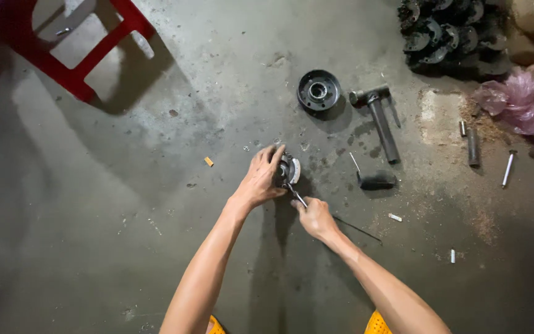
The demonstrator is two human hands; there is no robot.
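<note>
Stained grey concrete floor (125, 204) fills the frame. At upper left stands a red stool (75, 55); right of centre lie a round metal hub (319, 91), a hammer (378, 120) and a dark block (377, 180), with a heap of dark metal parts (452, 34) at upper right. At centre, the left hand (262, 178) closes over a small round metal part (289, 169) on the floor, while the right hand (316, 218) grips a thin tool (296, 195) whose tip meets that part. Both forearms reach up from the bottom edge.

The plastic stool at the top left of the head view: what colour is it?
The plastic stool is red, seen only in part at the frame's upper left in the head view.
</note>
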